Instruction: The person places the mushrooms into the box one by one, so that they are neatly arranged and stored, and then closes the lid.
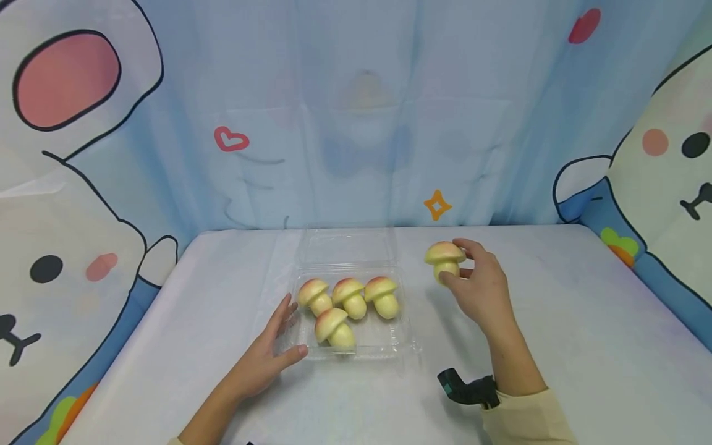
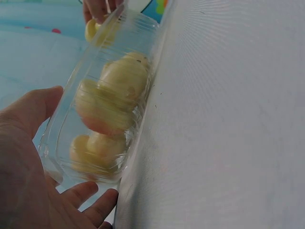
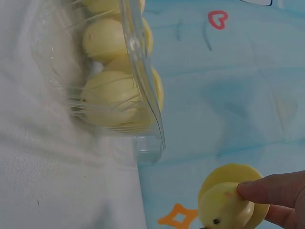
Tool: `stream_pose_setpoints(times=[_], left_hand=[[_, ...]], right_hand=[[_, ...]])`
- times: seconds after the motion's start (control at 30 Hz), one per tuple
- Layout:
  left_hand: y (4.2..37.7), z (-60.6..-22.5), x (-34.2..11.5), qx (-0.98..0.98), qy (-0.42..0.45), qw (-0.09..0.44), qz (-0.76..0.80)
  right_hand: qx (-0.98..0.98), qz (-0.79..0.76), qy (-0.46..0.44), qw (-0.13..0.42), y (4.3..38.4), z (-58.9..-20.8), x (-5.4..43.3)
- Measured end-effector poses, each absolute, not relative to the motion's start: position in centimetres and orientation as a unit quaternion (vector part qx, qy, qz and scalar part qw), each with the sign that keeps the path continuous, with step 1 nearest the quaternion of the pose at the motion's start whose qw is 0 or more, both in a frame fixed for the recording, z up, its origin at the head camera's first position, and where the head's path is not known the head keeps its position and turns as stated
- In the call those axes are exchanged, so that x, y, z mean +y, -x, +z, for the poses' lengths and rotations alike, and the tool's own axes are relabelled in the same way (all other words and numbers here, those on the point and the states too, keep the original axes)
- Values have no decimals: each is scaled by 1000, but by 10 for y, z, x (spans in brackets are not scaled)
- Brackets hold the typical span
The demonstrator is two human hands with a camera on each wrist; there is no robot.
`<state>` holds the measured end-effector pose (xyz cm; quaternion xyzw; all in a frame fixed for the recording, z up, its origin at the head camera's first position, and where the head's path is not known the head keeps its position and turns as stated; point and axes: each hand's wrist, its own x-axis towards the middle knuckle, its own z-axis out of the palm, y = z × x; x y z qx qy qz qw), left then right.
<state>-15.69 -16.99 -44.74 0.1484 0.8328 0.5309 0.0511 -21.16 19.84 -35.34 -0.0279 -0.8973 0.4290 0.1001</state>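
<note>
A clear plastic clamshell box (image 1: 384,343) stands on the table with its lid (image 1: 347,247) raised at the back. Inside lie several yellow toy mushrooms (image 1: 334,330) with reddish caps, three in a back row and one in front. My left hand (image 1: 264,361) is at the box's left side, thumb and fingers spread around its near corner; in the left wrist view the hand (image 2: 33,152) lies along the wall. To the right of the box and above the table, my right hand (image 1: 481,287) pinches another toy mushroom (image 1: 445,254) between thumb and fingers, cap upward.
A white cloth covers the table (image 1: 556,296). Behind it hangs a blue curtain (image 1: 345,173) printed with cartoon bears, hearts and a star. A black wrist camera mount (image 1: 470,390) sticks out from the right wrist beside a beige sleeve (image 1: 528,420).
</note>
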Motion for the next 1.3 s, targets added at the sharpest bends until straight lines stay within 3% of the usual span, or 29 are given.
stream_pose_setpoints(times=[1.3], left_hand=[[159, -450, -171, 831, -145, 57, 533]], right_hand=[[-917, 386, -70, 78, 184, -350, 155]])
